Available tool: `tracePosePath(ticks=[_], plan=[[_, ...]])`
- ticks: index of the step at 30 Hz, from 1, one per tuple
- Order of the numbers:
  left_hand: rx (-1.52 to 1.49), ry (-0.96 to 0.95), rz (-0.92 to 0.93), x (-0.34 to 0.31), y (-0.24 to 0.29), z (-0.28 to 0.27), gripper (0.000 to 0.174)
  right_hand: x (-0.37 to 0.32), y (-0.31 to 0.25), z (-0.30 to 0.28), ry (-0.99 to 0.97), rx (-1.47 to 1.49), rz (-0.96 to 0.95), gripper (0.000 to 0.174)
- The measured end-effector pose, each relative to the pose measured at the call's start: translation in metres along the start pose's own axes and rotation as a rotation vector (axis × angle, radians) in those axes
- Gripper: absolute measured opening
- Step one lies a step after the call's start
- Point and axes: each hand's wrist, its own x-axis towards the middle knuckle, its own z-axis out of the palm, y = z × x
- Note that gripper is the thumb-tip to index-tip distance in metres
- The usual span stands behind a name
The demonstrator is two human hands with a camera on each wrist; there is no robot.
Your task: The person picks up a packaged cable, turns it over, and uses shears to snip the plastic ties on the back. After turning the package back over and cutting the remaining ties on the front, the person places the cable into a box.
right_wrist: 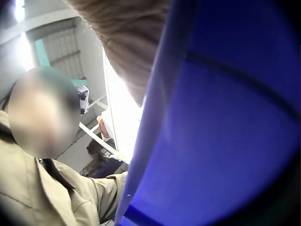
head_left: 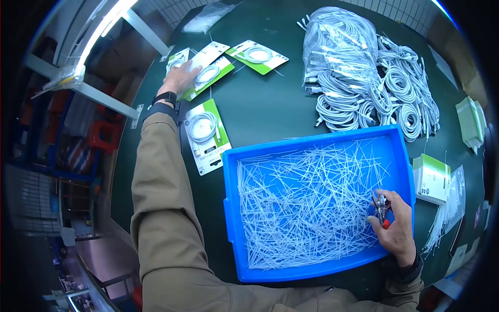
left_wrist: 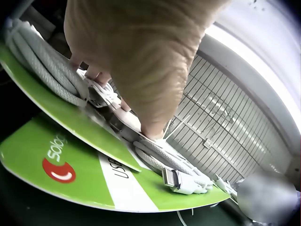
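At the upper left in the head view, my left hand (head_left: 180,79) holds a carded USB cable (left_wrist: 117,120) among overlapping packs. In the left wrist view its thumb and fingertips meet the card and its coiled white cable, partly hidden by the palm. A second green-and-white card (left_wrist: 75,165) lies beneath. My right hand (head_left: 396,223) grips small cutting pliers (head_left: 383,204) with blue and red handles, over the right side of a blue tray (head_left: 318,139). Thin white plastic strips (head_left: 312,208) are spread across the tray.
One carded cable (head_left: 204,136) lies left of the tray, another (head_left: 257,54) farther back. Bundled grey-white cables (head_left: 343,57), some bagged, pile up at the back right. A stack of cards (head_left: 431,178) and white ties (head_left: 438,223) lie right of the tray. A metal frame (head_left: 106,99) stands left.
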Motion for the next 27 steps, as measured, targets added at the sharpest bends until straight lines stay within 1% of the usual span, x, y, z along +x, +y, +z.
tracePosePath(ticks=[2, 4, 5, 6, 7, 9, 10, 11, 13, 14, 15, 17, 18, 19, 21, 24, 27], plan=[[0.056, -0.017, -0.022, -0.022, -0.005, -0.004, 0.081, -0.001, -0.001, 0.001, 0.006, 0.008, -0.015, 0.059], [0.122, 0.010, 0.201, -0.063, -0.014, -0.016, 0.076, -0.002, 0.003, 0.002, 0.014, 0.031, -0.024, 0.059], [0.012, 0.090, 0.164, -0.070, -0.031, -0.001, 0.075, -0.003, 0.003, 0.001, 0.016, 0.040, -0.030, 0.059], [-0.003, 0.141, 0.250, -0.083, -0.047, 0.006, 0.075, -0.003, 0.000, 0.000, 0.021, 0.041, -0.040, 0.057], [-0.023, 0.163, 0.245, -0.108, -0.051, 0.001, 0.073, -0.002, -0.002, 0.000, 0.023, 0.043, -0.046, 0.057], [-0.050, 0.145, 0.178, -0.155, -0.056, -0.007, 0.068, -0.004, -0.002, -0.001, 0.028, 0.049, -0.055, 0.057], [-0.062, 0.180, 0.147, -0.174, -0.059, -0.009, 0.068, -0.004, -0.002, -0.002, 0.028, 0.033, -0.071, 0.056], [-0.177, 0.224, 0.050, -0.193, -0.061, -0.010, 0.075, -0.004, 0.000, -0.002, 0.027, 0.046, -0.069, 0.056], [-0.331, 0.248, -0.007, -0.227, -0.069, -0.010, 0.084, -0.006, 0.002, -0.001, 0.025, 0.073, -0.059, 0.055], [-0.220, 0.279, 0.045, -0.237, -0.079, 0.000, 0.089, -0.006, -0.001, -0.003, 0.013, 0.058, -0.041, 0.054], [-0.102, 0.377, 0.090, -0.246, -0.089, 0.016, 0.088, -0.006, 0.002, -0.002, 0.022, 0.059, -0.068, 0.053], [-0.162, 0.311, 0.034, -0.275, -0.080, 0.012, 0.084, -0.007, 0.005, -0.001, 0.023, 0.050, -0.056, 0.052], [-0.149, 0.367, 0.109, -0.281, -0.084, 0.018, 0.078, -0.007, 0.005, -0.001, 0.018, 0.042, -0.044, 0.051], [-0.116, 0.347, 0.116, -0.301, -0.070, 0.004, 0.066, -0.008, 0.008, 0.000, 0.010, 0.047, -0.035, 0.050], [-0.075, 0.483, 0.211, -0.308, -0.071, -0.002, 0.049, -0.009, 0.019, 0.007, 0.059, 0.114, -0.115, 0.048], [-0.050, 0.673, 0.142, -0.312, -0.072, -0.027, 0.038, -0.009, 0.022, 0.008, 0.077, 0.116, -0.157, 0.047], [-0.250, 0.800, -0.031, -0.339, -0.048, -0.079, 0.034, -0.010, 0.014, 0.005, 0.080, 0.131, -0.162, 0.047]])
